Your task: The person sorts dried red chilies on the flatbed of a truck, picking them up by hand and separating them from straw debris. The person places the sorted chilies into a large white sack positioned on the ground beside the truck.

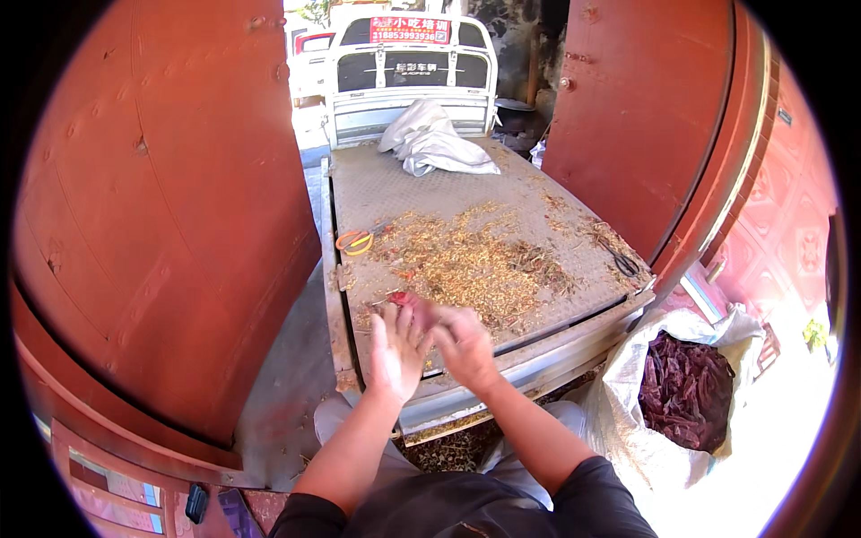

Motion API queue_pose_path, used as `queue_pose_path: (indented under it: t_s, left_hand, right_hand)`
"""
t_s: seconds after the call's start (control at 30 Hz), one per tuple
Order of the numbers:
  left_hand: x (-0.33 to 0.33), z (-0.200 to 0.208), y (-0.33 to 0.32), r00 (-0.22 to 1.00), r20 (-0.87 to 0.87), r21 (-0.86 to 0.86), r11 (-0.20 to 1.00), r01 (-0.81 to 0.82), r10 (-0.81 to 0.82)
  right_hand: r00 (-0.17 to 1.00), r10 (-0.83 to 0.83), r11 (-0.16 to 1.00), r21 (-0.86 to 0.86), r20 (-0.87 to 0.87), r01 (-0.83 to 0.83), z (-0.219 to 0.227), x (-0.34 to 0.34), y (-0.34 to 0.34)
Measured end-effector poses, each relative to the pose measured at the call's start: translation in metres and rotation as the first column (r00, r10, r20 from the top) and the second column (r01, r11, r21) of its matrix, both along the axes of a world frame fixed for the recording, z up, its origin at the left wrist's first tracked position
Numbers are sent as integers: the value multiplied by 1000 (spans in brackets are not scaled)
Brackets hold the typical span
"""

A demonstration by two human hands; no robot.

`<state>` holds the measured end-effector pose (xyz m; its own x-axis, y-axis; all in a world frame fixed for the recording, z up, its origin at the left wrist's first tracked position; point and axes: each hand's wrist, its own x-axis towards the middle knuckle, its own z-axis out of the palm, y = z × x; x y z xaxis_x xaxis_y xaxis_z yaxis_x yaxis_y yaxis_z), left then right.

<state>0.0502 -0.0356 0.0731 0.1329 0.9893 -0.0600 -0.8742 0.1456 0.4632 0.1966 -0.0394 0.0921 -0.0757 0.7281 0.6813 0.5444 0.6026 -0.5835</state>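
Over the near edge of a small truck's cargo bed, my left hand (397, 357) is palm up with its fingers stretched out. My right hand (468, 351) is right beside it, its fingers smeared by motion. A dark red, wrinkled piece like a dried chili pod (405, 299) shows at the fingertips; which hand touches it, I cannot tell. Just beyond my hands spreads a layer of yellow seeds and plant bits (466, 269). Scissors with orange and yellow handles (356, 242) lie left of the seeds. Black-handled scissors (625, 264) lie at the bed's right edge.
A white woven sack (619, 421) of dark red dried pods (686, 390) stands at my right. Crumpled white sacking (435, 139) lies at the bed's far end, before the truck's cab frame (411, 93). Red metal doors (170, 206) flank the bed.
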Motion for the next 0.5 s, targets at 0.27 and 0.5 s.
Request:
queue_pose_path:
  t_s: [0.27,0.5]
  left_hand:
    - [13,20,15,945,-326,85,995,61,-30]
    - [38,10,27,929,-359,66,990,121,-89]
  right_hand:
    - [980,-179,980,-106,-91,170,-19,46,45]
    - [990,-105,990,-85,91,113,-6,82,16]
